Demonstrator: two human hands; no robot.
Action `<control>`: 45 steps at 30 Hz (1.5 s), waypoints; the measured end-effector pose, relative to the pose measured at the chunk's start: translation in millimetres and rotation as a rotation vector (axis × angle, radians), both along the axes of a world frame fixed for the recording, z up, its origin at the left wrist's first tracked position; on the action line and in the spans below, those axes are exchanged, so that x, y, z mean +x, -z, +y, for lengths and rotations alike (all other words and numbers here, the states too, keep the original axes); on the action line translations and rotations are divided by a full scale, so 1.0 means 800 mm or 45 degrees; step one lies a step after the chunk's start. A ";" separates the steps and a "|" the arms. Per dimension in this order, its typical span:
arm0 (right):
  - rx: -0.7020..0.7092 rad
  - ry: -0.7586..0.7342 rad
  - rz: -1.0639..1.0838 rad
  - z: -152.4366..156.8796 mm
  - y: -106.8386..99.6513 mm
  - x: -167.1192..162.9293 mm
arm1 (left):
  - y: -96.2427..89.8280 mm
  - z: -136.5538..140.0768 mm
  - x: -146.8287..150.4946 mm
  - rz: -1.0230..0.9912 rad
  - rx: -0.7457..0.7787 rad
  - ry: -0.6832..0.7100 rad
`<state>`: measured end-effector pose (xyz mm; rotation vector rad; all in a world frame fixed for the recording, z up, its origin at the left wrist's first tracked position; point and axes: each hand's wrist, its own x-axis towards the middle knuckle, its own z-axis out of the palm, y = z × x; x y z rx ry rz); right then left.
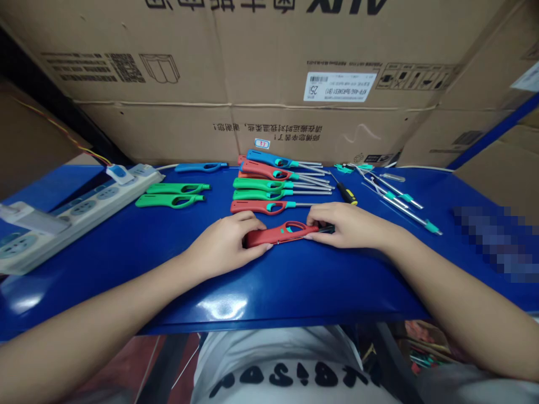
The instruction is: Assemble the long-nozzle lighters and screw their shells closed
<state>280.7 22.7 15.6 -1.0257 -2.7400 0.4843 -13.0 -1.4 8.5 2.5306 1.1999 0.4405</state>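
Gripped red lighter [281, 233] at both ends, left hand [227, 244], right hand [347, 224], just before finished stack [278, 182]; next, squeeze halves flush.

Lighter stack [278, 182] behind — bare front.

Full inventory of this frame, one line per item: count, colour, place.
red lighter body: 1, red with teal trigger, table front centre, held at both ends
assembled lighters: about 6, blue, red and green, stacked row behind the hands
green handle shells: 2, green, left of the stack
blue handle shell: 1, blue, back left
metal nozzle tubes: several, silver with teal ends, back right
screwdriver: 1, black and yellow handle, right of the stack
power strip: 1, white, far left
table: 1, blue
cardboard boxes: several, brown, behind table
left hand: on the body's rear end
right hand: on its front end
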 end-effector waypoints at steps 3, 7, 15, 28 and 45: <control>0.026 -0.017 -0.013 0.000 -0.002 -0.001 | 0.001 0.000 0.000 0.014 0.006 -0.013; 0.116 -0.049 -0.046 -0.001 -0.004 -0.003 | 0.002 0.000 0.000 0.002 0.003 -0.020; 0.183 -0.048 -0.026 -0.001 -0.004 0.001 | 0.010 0.001 0.001 -0.079 0.044 -0.056; 0.195 -0.073 -0.073 -0.005 -0.007 -0.004 | 0.010 0.002 0.000 -0.097 0.003 -0.036; 0.229 0.020 -0.143 -0.006 -0.007 -0.002 | 0.009 0.001 0.002 -0.128 0.034 0.001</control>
